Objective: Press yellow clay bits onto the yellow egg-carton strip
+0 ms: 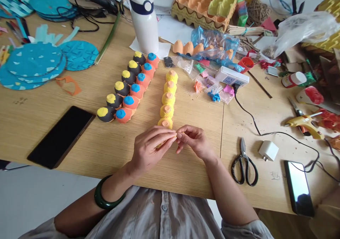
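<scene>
My left hand (pixel 152 145) and my right hand (pixel 193 140) meet at the near end of a row of yellow domes (pixel 168 98) topped with pale orange spots. Both hands pinch at one spot between their fingertips; whatever they hold there is too small to name. The fingers of the left hand cover the row's nearest part. Left of this row stand a row of orange domes with blue tops (pixel 135 90) and, beside it, a row of black domes with yellow tops (pixel 121 88).
Scissors (pixel 243 164), a white adapter (pixel 268 150) and a lit phone (pixel 299 188) lie at right. A dark phone (pixel 61 136) is at left. Behind stand a white bottle (pixel 145 23), a power strip (pixel 232 77), clay packets (pixel 212 86) and egg trays (pixel 202 5). A glue gun (pixel 305 124) lies far right.
</scene>
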`<action>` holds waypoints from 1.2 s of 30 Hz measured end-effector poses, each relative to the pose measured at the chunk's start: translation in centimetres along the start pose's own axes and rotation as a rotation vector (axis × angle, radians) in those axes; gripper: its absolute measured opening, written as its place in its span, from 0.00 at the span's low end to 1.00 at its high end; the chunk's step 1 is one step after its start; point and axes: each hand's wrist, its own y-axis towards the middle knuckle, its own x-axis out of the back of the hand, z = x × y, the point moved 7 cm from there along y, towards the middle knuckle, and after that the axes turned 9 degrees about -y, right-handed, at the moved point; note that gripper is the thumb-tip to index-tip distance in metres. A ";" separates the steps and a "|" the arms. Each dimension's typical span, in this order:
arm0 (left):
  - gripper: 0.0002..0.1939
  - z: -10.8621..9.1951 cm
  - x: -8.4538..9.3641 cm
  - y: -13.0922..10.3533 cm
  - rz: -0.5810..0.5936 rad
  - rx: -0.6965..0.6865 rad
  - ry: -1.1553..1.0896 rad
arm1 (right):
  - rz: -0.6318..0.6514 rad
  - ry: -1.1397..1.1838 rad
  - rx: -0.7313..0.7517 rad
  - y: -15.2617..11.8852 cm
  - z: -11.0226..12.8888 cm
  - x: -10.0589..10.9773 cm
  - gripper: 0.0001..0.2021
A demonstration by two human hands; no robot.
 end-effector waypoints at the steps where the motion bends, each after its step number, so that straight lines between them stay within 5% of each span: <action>1: 0.11 0.2 0.3 0.0 -0.025 0.034 -0.022 | -0.038 -0.007 0.015 0.0 0.1 0.3 0.16; 9: 0.08 3.7 1.8 -0.8 -0.220 0.527 -0.381 | -0.135 0.068 0.054 0.3 0.4 1.9 0.13; 13: 0.08 4.7 2.0 -1.2 -0.247 0.645 -0.399 | -0.194 0.121 0.061 0.2 0.7 2.4 0.10; 17: 0.08 4.1 2.0 -0.9 -0.192 0.566 -0.336 | -0.173 0.163 0.072 -0.1 1.1 2.0 0.10; 23: 0.13 0.5 0.8 0.8 0.003 0.077 -0.058 | 0.026 0.107 0.041 -0.5 0.9 0.0 0.12; 26: 0.15 -0.1 0.0 0.9 0.052 -0.027 -0.042 | 0.088 0.080 0.032 -0.6 0.6 -0.9 0.14; 31: 0.18 -0.1 0.0 0.8 0.082 -0.001 -0.045 | -0.017 0.050 0.049 -0.4 0.3 -0.4 0.14; 36: 0.13 3.2 2.2 -0.1 -0.006 0.279 0.081 | -0.183 0.092 0.053 0.0 0.3 1.1 0.13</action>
